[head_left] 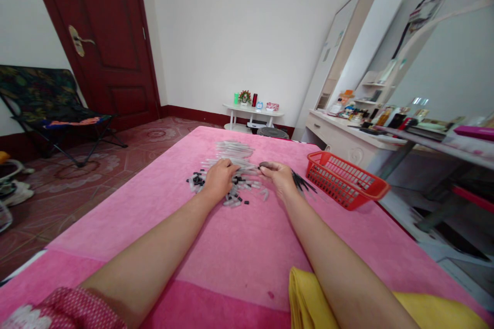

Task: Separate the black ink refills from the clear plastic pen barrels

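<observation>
Pen, pale, one; held between pinching left hand and pinching right hand; black caps beside left.

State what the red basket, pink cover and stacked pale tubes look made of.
Red basket: probably plastic, slightly glossy, from its molded-looking lattice. Pink cover: plush-like fabric, matte, with mottled nap. Pale tubes: perhaps plastic; they look translucent, but are small here.

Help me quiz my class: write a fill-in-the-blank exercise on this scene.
1. Beside the left hand, small pieces are whitish or ____.
2. The basket stands to the ____ of the right hand.
3. The folded cloth by the right forearm is ____.

Missing words: black; right; yellow.
</observation>
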Action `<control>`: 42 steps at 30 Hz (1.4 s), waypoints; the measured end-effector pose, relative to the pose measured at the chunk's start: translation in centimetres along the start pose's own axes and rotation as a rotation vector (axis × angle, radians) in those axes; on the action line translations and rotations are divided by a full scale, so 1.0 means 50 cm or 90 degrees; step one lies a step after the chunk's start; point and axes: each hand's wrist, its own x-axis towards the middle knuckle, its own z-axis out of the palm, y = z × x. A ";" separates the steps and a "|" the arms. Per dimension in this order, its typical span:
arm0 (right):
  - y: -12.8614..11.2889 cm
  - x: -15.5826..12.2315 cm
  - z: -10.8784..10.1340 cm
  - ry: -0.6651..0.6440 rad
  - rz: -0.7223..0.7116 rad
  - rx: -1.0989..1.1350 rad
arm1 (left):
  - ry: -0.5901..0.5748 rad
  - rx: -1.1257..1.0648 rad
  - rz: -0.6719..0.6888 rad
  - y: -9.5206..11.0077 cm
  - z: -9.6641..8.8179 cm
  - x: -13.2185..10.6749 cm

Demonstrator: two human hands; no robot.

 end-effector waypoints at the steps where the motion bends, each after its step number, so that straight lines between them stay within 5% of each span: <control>1: 0.000 -0.001 0.001 0.001 -0.003 -0.006 | 0.002 0.002 0.001 0.000 0.001 0.000; 19: 0.007 0.007 0.005 0.005 -0.194 -0.211 | -0.016 0.027 0.022 0.003 -0.004 -0.001; 27: 0.009 0.004 0.005 0.002 -0.160 -0.253 | -0.013 0.012 0.035 0.005 -0.003 -0.002; 32: 0.007 0.001 0.003 -0.036 -0.148 -0.357 | -0.007 0.002 0.040 0.004 -0.002 -0.003; 42: -0.017 -0.019 0.009 -0.014 -0.305 -0.629 | -0.008 -0.055 0.011 0.003 0.003 -0.001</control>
